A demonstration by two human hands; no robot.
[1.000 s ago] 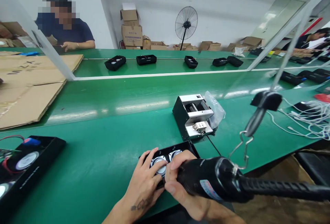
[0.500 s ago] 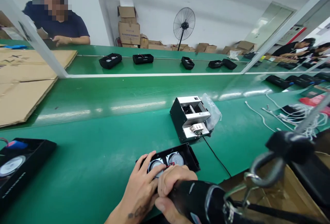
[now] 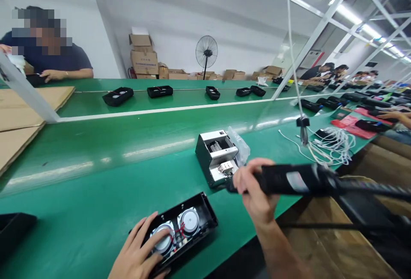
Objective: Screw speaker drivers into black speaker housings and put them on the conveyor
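Observation:
A black speaker housing [image 3: 205, 221] lies open-side up on the green bench, with two round speakers and red wires inside. My left hand [image 3: 138, 249] grips its left end, fingers spread over the far wall and the left speaker [image 3: 163, 240]. Off to the right, my right hand [image 3: 257, 189] is wrapped around a black electric screwdriver [image 3: 282, 179], held nearly level. Its tip points left at the front of a black-and-silver screw feeder [image 3: 216, 155]; I cannot tell whether they touch.
A clear plastic bag [image 3: 239, 146] lies beside the feeder. White cables [image 3: 337, 144] are heaped to the right, near a hanging cord [image 3: 293, 56]. Another black housing [image 3: 14, 232] sits at left. Cardboard boxes [image 3: 308, 236] stand below the bench edge. Across the bench sits a co-worker [image 3: 73, 58].
My right hand has carried the electric screwdriver from the housing up and right to the screw feeder. My left hand stays at the housing. The view has shifted, showing more on the right.

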